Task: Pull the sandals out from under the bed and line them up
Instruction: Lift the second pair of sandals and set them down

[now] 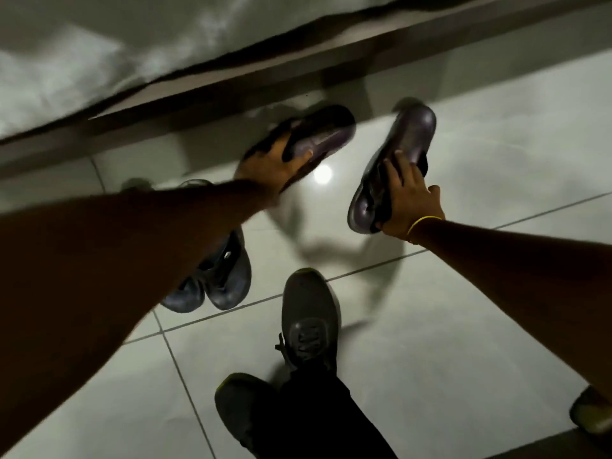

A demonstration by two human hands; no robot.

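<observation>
Person crouched by bed, a dark purple sandal in each hand. Left hand (276, 162) is curled round the strap of the left sandal (323, 134), fingers (303, 156) tucked under the strap onto the footbed; sandal tilted, toe pointing away from the fingertips twd the bed frame (212, 94), img blurred here. Right hand (409, 202) is clamped on the strap of the right sandal (409, 127), fingers spread over the strap w/ thumb out to the side; its toe reaches beyond the fingertips, heel sits below the palm. Both sandals are out from under the bed, above the white tiled floor (463, 326), well apart. Beneath the left forearm, a pair of dark shoes (218, 276) lies side by side on the tiles. Near the wrists, the person's own grey sneaker (311, 313).
</observation>
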